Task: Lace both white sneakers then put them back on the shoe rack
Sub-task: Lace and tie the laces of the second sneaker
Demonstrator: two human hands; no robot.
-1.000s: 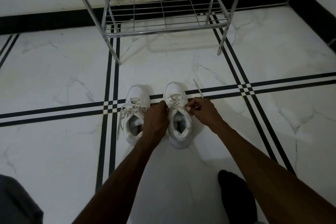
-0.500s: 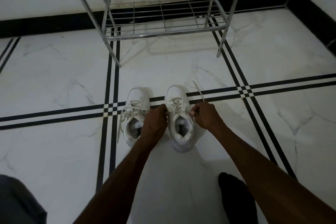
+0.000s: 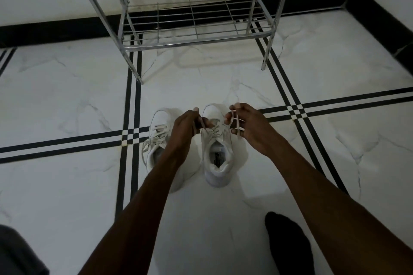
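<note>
1. The floor (image 3: 67, 100) is white marble-look tile with black stripe lines crossing it, and everything sits on it. Makes sense, since lacing goes easier with the shoes planted flat and both hands free.

2. The shoe rack (image 3: 190, 35) is up at 12 o'clock against the wall, shiny metal with wire shelves. Both shelves I can see are bare, so that's where the pair ends up later.

3. The two sneakers sit side by side in the middle, toes pointing to 12 o'clock. The left sneaker (image 3: 158, 140) has laces threaded but hanging loose at 9 o'clock, and the forearm covers part of it. The right sneaker (image 3: 216, 156) is the one being worked on, I'd say. Its laces are criss-crossed and its mouth is open.

4. The left hand (image 3: 182, 131) is pinching one end of the lace (image 3: 233, 119) over the toe, fingers pressed together on it.

5. The right hand (image 3: 248, 127) has the other end looped around its fingers at 3 o'clock of the toe, closed on it. Looks like both ends are being pulled up and apart to snug things before a knot.

6. A dark sock (image 3: 288, 243) shows at 5 o'clock.
</note>
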